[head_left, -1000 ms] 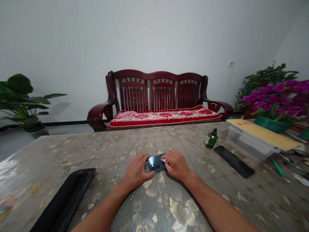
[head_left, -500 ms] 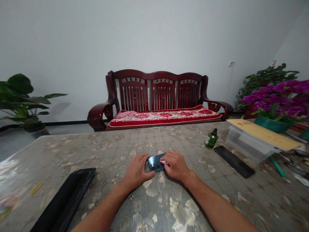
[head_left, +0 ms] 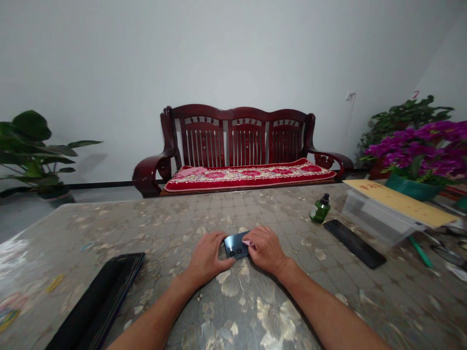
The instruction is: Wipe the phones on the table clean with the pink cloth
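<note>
Between the hands lies a smartphone [head_left: 235, 244], camera side up, its long axis running from one to the other, neither clearly nearer. The left hand [head_left: 206, 255] brackets its left end between thumb and fingers; the curled right hand [head_left: 267, 248] pinches a pink cloth-like piece [head_left: 248, 243] over its back. Beyond the right hand stands a green pump bottle [head_left: 320, 211].

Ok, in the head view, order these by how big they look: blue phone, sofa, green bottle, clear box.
1. Sofa
2. Clear box
3. Blue phone and green bottle: too alike to rank; the right hand hides part of the phone.
</note>
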Demonstrator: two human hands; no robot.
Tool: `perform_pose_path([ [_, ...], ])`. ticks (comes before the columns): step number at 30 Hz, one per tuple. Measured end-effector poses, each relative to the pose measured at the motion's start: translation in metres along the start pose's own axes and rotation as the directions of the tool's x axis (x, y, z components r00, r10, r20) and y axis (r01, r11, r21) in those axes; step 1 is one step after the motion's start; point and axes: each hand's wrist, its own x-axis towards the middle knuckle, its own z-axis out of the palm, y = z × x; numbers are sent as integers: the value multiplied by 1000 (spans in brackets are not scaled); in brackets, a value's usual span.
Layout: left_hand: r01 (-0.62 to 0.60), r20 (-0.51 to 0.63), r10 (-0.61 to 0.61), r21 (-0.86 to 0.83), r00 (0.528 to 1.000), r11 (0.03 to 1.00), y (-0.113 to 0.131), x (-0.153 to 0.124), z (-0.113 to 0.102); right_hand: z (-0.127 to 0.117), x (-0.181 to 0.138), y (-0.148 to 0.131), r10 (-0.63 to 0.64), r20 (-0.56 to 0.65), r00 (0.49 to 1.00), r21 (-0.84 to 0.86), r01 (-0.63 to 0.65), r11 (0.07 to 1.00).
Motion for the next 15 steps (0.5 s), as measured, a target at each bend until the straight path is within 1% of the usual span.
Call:
perform_pose_path([
  [4,5,8,-5,21,1000,1000,1,0,0,4,-1,-2,-101,21,995,65,99,993],
  [6,3,12,-4,28,1000,1000,1,0,1,6,-2,-3,-125,30,992,84,122,989],
  [8,3,15,-3,29,1000,1000,1,0,1,7,-1,-3,-100,26,995,81,98,992],
  [12,-1,23,1,24,1000,1000,1,0,0,7,0,-2,-11,12,1000,35,10,999],
  [15,-1,16,1,24,1000,1000,1,0,0,7,0,-3,-18,8,1000,30,18,999],
])
